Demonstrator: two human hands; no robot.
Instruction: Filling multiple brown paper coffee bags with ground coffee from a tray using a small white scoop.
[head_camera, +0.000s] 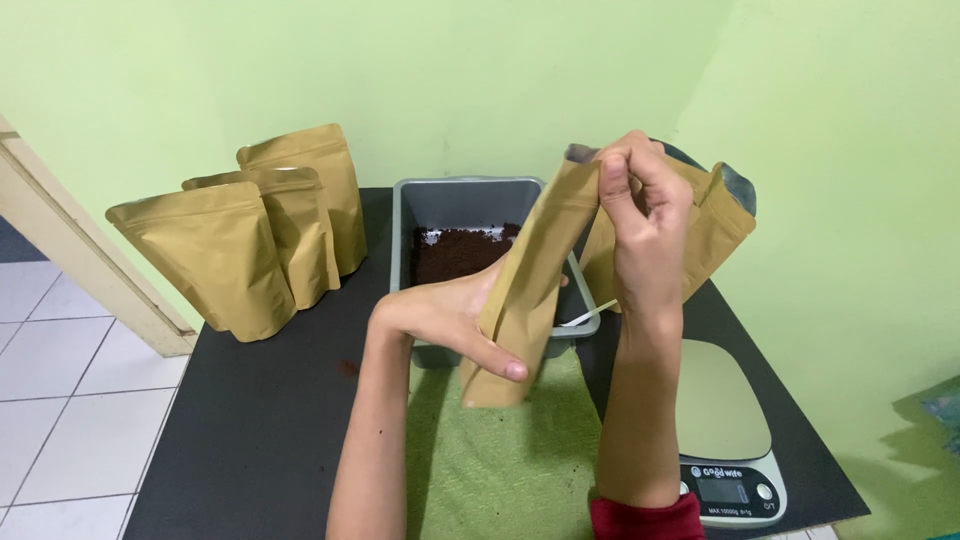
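Observation:
I hold a tall tan stand-up pouch (530, 290) upright over the table. My left hand (450, 315) grips its lower half from the left side. My right hand (645, 225) pinches the pouch's top edge, fingers closed on it. Behind the pouch sits a grey rectangular bin (470, 200) with dark brown ground powder (455, 250) in it. A thin white stick (590, 312) leans on the bin's right rim. Another open tan pouch (720, 225) stands behind my right hand.
Three filled tan pouches (240, 245) stand at the table's back left. A digital kitchen scale (725, 430) sits at the right front. A green cloth (500, 460) lies on the black table (260, 420). Green walls close the back and right; white floor tiles show left.

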